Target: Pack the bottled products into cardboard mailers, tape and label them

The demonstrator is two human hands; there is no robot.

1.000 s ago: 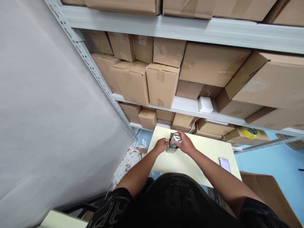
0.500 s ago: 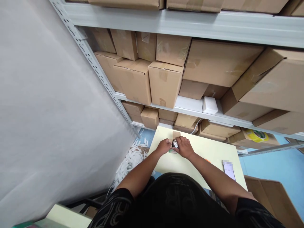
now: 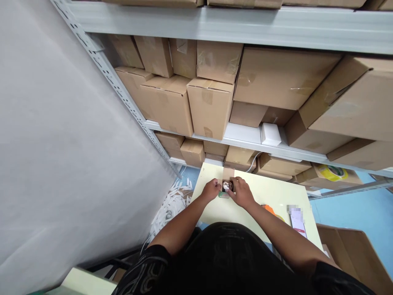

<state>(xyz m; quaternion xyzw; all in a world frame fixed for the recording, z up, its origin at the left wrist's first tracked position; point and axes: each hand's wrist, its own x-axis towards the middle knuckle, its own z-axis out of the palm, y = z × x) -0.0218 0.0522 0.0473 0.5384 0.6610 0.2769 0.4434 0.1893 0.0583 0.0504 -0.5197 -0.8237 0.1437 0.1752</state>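
Observation:
A small open cardboard box [image 3: 225, 195] with a green front edge stands on the pale yellow table. Its brown back flap [image 3: 228, 173] sticks up. Inside sits a shiny, rounded silver object [image 3: 227, 186], too small to name. My left hand [image 3: 211, 191] is closed at the box's left side, thumb and fingers pinched at its side flap. Around the right side curls my right hand [image 3: 242, 192], its thumb near the front edge and its fingers near the back flap.
A phone [image 3: 297, 221] and an orange object [image 3: 268, 209] with a yellow part lie on the table [image 3: 279, 194] to the right. Shelves [image 3: 245, 139] full of cartons rise behind it. White scraps [image 3: 166, 207] cover the floor at left. Yellow tape [image 3: 333, 173] rests on a carton.
My right hand has drawn back to the right from over the silver object, so more of it and the back flap shows. More of the orange object is visible beside my right forearm.

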